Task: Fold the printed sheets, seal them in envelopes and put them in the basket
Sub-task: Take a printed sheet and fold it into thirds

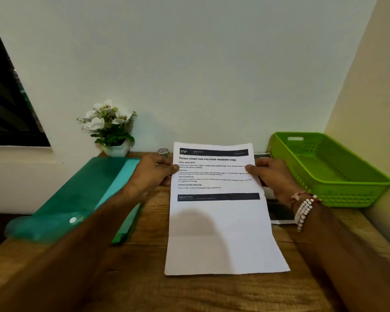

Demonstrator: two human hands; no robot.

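A white printed sheet [221,221] with black header bars and text lies lengthwise on the wooden table [144,287], its far end lifted. My left hand [153,172] pinches its left edge near the top, thumb on the print. My right hand [273,176], with a white bead bracelet at the wrist, pinches the right edge at the same height. The green plastic basket [333,170] stands at the right of the table and looks empty. More printed paper [279,212] lies partly hidden under the sheet and my right hand.
A teal plastic folder [77,199] lies on the left of the table, hanging over its edge. A white pot of artificial flowers [110,129] and a small round tape roll [163,152] stand at the back by the wall.
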